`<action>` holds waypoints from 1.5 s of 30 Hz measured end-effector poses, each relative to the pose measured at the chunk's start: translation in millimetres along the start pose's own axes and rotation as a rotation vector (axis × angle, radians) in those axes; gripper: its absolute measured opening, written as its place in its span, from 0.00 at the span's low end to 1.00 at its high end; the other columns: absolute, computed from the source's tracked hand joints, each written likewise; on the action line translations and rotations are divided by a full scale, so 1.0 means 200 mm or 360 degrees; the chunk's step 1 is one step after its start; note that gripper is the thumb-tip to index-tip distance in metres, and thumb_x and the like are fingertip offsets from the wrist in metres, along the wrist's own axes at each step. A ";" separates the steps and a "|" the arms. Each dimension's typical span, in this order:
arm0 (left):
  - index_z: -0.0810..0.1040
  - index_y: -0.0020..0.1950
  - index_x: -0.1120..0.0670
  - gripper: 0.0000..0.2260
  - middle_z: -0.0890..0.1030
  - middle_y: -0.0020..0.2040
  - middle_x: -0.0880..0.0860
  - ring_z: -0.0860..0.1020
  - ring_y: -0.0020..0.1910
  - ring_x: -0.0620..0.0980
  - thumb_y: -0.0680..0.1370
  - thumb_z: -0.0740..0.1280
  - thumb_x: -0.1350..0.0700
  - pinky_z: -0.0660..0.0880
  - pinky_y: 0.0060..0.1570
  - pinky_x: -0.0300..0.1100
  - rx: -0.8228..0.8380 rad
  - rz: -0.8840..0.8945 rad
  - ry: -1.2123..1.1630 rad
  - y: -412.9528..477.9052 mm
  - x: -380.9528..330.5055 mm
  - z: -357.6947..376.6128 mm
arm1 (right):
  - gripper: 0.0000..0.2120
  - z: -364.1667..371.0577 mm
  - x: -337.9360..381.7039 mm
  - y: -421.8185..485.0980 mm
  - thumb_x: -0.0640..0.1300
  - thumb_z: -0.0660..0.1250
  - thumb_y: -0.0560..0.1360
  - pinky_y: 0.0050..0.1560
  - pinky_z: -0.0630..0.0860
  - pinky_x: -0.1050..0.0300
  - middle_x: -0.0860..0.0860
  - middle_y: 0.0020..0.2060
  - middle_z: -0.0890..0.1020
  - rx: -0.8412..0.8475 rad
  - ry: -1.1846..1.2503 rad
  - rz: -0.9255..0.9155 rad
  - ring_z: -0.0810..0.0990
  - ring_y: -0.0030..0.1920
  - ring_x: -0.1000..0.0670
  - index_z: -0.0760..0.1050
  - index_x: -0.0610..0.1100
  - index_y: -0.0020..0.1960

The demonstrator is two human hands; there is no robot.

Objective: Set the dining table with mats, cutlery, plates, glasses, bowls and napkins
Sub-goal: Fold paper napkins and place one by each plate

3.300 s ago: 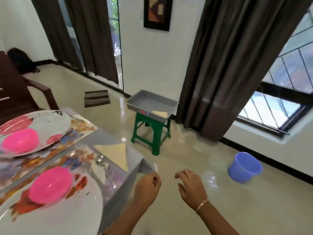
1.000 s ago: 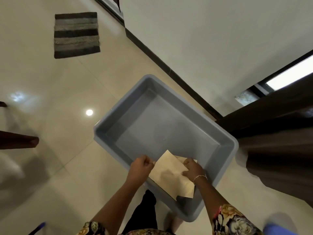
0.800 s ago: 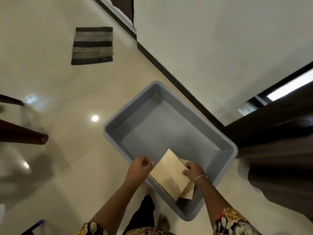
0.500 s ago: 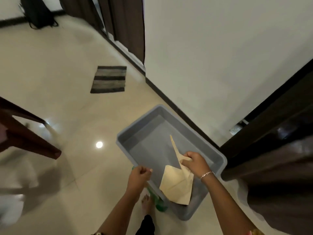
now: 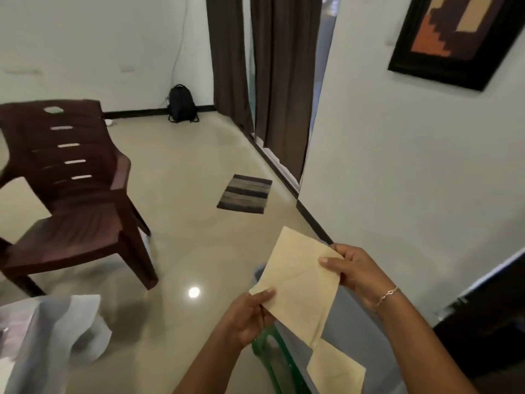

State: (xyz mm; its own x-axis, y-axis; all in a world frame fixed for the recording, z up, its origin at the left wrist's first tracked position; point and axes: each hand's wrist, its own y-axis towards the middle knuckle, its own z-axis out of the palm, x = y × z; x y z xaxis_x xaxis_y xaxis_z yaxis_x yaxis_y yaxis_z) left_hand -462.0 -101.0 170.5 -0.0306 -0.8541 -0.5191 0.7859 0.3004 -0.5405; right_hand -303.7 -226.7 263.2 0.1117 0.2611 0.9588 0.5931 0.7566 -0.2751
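Both forearms extend forward from the lower edge of the head view, palms turned inward toward each other.

1. Left hand (image 5: 250, 315): fingers curled beneath the lower left corner of the beige napkin (image 5: 301, 282), thumb pressed on top. It pinches the napkin.
2. Right hand (image 5: 356, 270): thumb laid across the upper right corner, fingers behind it. It pinches the same napkin. One bracelet (image 5: 387, 295) sits on this wrist.

The napkin hangs spread between the two hands, in the air above the grey tray (image 5: 345, 328) and the green stool (image 5: 264, 351).

A second beige piece (image 5: 336, 371) shows below the napkin's bottom corner. Whether it is a separate napkin cannot be told.

Item count:
- Hands: two.
- Brown plastic chair (image 5: 71, 194): one, at left.
- Striped floor rug (image 5: 244, 193): one, near the wall.
- Black backpack (image 5: 181, 103): one, in the far corner.
- Dark curtain panels (image 5: 281, 75): two.
- Framed picture (image 5: 460, 38): one, on the right wall.
- Plastic-covered table corner (image 5: 48, 336): one, lower left.
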 end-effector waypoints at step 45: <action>0.78 0.44 0.44 0.13 0.81 0.47 0.42 0.77 0.51 0.37 0.69 0.75 0.62 0.70 0.52 0.29 -0.2350 0.1546 0.0905 0.02 -2.58 -1.71 | 0.13 3.17 1.12 2.56 0.30 0.68 0.68 0.37 0.67 0.74 0.57 0.35 0.80 0.1589 -0.0975 -0.1575 0.76 0.36 0.65 0.79 0.48 0.38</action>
State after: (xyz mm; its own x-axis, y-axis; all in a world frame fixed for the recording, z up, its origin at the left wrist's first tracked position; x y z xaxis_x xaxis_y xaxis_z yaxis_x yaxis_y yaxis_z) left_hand -654.5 485.6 209.8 -0.3779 -0.0435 -0.9248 -0.4464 0.8837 0.1408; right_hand -480.5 598.3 292.8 -0.4771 -0.5642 0.6738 -0.5595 0.7863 0.2622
